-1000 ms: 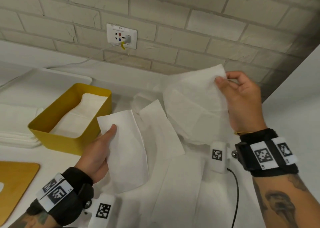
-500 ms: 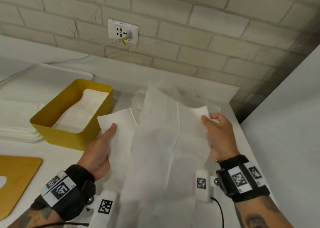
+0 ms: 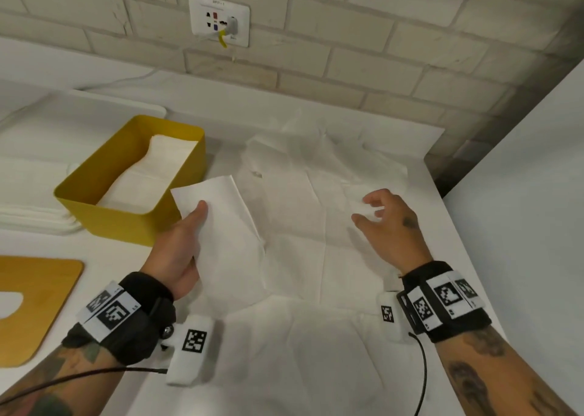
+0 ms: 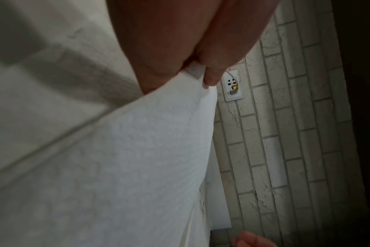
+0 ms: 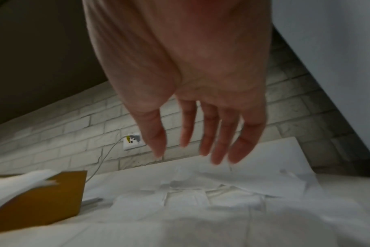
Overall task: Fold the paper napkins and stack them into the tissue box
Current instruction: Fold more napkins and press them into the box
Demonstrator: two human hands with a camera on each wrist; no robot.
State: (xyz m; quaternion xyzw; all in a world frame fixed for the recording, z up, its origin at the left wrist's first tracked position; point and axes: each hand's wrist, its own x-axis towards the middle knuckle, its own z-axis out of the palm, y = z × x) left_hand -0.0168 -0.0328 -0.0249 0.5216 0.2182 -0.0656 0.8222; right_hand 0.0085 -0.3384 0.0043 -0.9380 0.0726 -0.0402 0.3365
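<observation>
My left hand [image 3: 186,238] pinches a folded white napkin [image 3: 221,235] by its left edge, thumb on top, just right of the yellow tissue box [image 3: 104,203]. In the left wrist view the same napkin [image 4: 127,167] fills the frame under my thumb [image 4: 211,73]. The box holds folded napkins [image 3: 151,175]. An unfolded napkin [image 3: 316,213] lies flat on the table among other loose sheets. My right hand [image 3: 382,222] hovers over its right side, fingers relaxed and spread [image 5: 201,142], holding nothing.
A wooden lid [image 3: 28,301] with a slot lies at the front left. A flat stack of napkins [image 3: 31,219] sits left of the box. A brick wall with a socket [image 3: 218,20] is behind; a white panel [image 3: 521,194] bounds the right.
My right hand lowered the big napkin from up in the air onto the table and let go of it. My left hand kept its hold on the folded napkin.
</observation>
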